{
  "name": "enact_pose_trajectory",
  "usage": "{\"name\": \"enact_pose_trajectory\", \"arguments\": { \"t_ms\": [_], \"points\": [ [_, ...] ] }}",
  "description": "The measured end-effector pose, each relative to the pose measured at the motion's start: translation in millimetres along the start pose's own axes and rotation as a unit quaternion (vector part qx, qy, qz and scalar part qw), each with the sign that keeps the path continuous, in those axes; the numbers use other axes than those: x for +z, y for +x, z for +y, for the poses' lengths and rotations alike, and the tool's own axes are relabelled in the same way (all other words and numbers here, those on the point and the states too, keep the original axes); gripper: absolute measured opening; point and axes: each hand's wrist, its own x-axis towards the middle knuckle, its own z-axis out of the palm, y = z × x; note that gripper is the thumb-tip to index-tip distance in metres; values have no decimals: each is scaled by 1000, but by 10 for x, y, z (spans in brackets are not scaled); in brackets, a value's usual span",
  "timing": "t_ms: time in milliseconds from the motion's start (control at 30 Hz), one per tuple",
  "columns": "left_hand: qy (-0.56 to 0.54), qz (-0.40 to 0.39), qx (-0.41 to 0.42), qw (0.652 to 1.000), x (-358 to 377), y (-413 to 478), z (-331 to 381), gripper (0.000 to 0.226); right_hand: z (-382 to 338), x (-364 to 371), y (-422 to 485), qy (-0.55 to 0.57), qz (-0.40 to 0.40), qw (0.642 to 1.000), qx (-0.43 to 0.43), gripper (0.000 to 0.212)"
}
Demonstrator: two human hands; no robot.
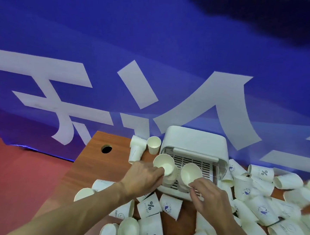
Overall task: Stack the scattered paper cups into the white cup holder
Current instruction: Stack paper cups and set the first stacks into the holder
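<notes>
**Operator:** What is the biggest thing in front of me?

**Spotter:** A blue banner (155, 44) hangs behind the cup holder (194, 142). Its huge white characters are cut off by the frame, and I cannot read them. Under the holder you have a brown wood-grain table (99, 161), with a round hole (106, 149) well to the holder's left.

**Operator:** And the cups?

**Spotter:** The scattered paper cups (272, 208) are heaped to the right of the holder and in front of it. Most lie on their sides and are cream-white inside and out. The holder is a white plastic box with rounded corners, a bar handle across its front and a slotted tray inside.

**Operator:** My hands?

**Spotter:** Your left hand (142, 177) is at the holder's left front, with its fingers curled on the rim of the first cup (163, 164). That cup has its mouth tilted towards you and sits on nested cups in the tray. Your right hand (212, 200) is at the holder's right front. It pinches the near rim of the second cup (190, 173) between thumb and fingers.

**Operator:** Any print?

**Spotter:** The printed cup (148, 207) just in front of the holder shows "%" over what looks like "NICE DAY". The marked cup (262, 173) to the holder's right also shows "%". The emblem cup (170, 206), also in front of the holder, carries a round blue badge too small to read. The plain cup (153, 144) stands upright just left of the holder.
</notes>
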Motion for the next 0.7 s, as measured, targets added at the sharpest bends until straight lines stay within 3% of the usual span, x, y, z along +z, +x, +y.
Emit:
{"name": "enact_pose_trajectory", "arguments": {
  "t_ms": [300, 700],
  "points": [
    [-13, -15, 1, 1000, 224, 202, 86, 16, 264, 131, -35, 15, -15, 999, 32, 10],
    [-12, -115, 19, 993, 631, 267, 9, 19, 372, 432, 30, 15, -62, 996, 68, 11]
  ]
}}
